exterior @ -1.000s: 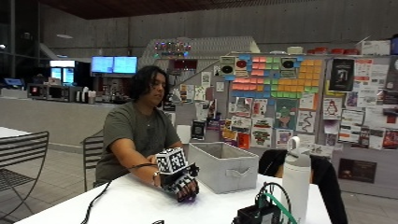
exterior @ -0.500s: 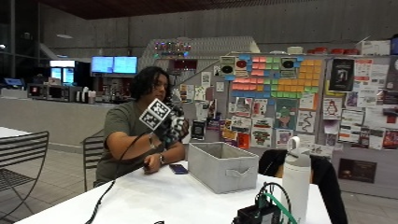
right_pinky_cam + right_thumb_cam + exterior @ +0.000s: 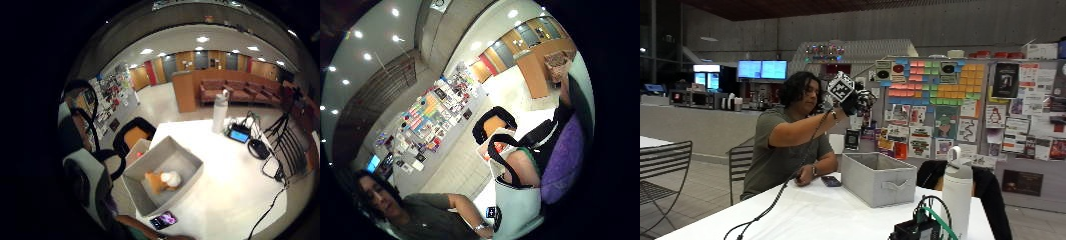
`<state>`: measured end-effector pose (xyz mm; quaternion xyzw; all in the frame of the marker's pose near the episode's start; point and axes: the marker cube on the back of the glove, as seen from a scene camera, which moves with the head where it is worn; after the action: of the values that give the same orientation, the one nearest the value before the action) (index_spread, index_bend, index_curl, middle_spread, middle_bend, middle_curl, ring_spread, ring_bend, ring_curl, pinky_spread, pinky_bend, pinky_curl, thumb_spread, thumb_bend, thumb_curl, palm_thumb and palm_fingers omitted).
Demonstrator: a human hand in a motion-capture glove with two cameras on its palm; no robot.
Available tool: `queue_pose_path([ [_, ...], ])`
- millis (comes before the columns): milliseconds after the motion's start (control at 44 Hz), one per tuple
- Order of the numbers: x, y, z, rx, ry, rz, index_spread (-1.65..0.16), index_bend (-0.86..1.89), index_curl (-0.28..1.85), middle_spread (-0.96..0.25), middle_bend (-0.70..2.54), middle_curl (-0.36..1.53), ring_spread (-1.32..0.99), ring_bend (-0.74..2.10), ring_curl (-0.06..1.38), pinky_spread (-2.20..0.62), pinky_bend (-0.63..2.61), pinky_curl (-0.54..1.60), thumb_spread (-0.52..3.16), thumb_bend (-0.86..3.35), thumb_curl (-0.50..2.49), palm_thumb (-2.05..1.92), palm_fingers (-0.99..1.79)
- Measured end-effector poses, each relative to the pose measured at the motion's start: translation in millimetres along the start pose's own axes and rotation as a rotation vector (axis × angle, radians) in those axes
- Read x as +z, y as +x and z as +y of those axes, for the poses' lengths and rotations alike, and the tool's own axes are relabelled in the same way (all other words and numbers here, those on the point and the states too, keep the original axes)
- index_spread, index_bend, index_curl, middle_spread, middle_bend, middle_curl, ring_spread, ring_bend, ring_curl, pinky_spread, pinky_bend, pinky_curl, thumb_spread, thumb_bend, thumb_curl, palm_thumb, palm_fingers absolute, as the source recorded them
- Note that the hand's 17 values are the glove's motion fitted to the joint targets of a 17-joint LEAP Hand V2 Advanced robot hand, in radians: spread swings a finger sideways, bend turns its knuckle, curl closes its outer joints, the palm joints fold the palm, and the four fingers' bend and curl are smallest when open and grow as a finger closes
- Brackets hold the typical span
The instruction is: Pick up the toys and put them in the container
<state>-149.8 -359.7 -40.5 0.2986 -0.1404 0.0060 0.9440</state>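
Note:
My gloved right hand (image 3: 854, 100) is raised to head height, above and just behind the grey fabric container (image 3: 874, 184) on the white table. Its fingers curl around a purple toy (image 3: 566, 159), which lies close against the palm in the thumb side view. In the little finger side view the container (image 3: 134, 192) lies open below. An orange and white toy (image 3: 163, 181) rests on its floor.
A phone (image 3: 831, 181) lies on the table beside the container, with the person's bare left hand (image 3: 804, 176) resting near it. A white water bottle (image 3: 957, 192) and a black device with cables (image 3: 919, 229) stand at the table's near end. Chairs flank the table.
The gloved hand has risen from the tabletop beside the container to head height, carrying the purple toy with it.

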Motion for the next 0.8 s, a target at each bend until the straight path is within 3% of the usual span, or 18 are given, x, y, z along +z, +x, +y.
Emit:
queue_pose_path([
  [68,12.2,-0.1,-6.9,-0.038,0.008,0.045,-0.40,0.82,1.13,-0.37,1.17,0.98,-0.39,1.52,0.71,-0.46,1.20,0.58,1.07,0.20,1.03,0.51,1.02],
  [159,28.4,1.6,-3.4,-0.214,-0.039,0.140,-0.40,0.78,1.14,-0.37,1.11,0.97,-0.39,1.47,0.71,-0.45,1.21,0.58,1.05,0.16,1.05,0.45,0.93],
  [204,34.0,5.8,-4.2,-0.191,-0.106,0.122,-0.39,0.71,1.13,-0.37,1.02,0.94,-0.38,1.42,0.69,-0.44,1.22,0.58,1.06,0.12,1.04,0.40,0.79],
  [295,42.4,11.3,-4.8,-0.058,-0.197,0.077,-0.39,0.52,1.08,-0.32,0.78,0.85,-0.35,1.24,0.65,-0.35,1.18,0.58,1.20,0.04,0.95,0.20,0.13],
  [341,43.9,24.5,-1.6,-0.141,-0.205,0.147,-0.40,0.52,1.04,-0.29,0.70,0.81,-0.33,1.12,0.63,-0.30,1.18,0.58,1.25,0.01,0.90,0.13,0.00],
  [409,42.1,45.3,7.6,-0.326,-0.225,0.263,-0.42,0.51,0.98,-0.26,0.64,0.76,-0.32,0.99,0.54,-0.24,1.16,0.52,1.30,-0.02,0.83,0.06,0.02],
  [523,31.3,33.9,28.6,-0.087,-0.276,0.196,-0.43,0.49,0.91,-0.22,0.56,0.70,-0.30,0.90,0.45,-0.18,1.10,0.45,1.38,-0.02,0.74,0.01,0.06],
  [613,11.1,47.0,55.8,-0.136,-0.315,0.230,-0.43,0.48,0.87,-0.20,0.52,0.67,-0.28,0.87,0.43,-0.14,1.07,0.42,1.43,-0.01,0.67,-0.01,0.08],
  [704,-14.9,58.7,84.7,0.019,-0.304,0.224,-0.43,0.47,0.84,-0.19,0.50,0.65,-0.27,0.85,0.42,-0.11,1.02,0.41,1.46,-0.01,0.62,-0.01,0.09],
  [795,-42.3,87.2,115.7,0.084,-0.317,0.278,-0.43,0.46,0.81,-0.18,0.49,0.63,-0.26,0.84,0.41,-0.08,0.99,0.39,1.48,-0.01,0.58,-0.01,0.12],
])
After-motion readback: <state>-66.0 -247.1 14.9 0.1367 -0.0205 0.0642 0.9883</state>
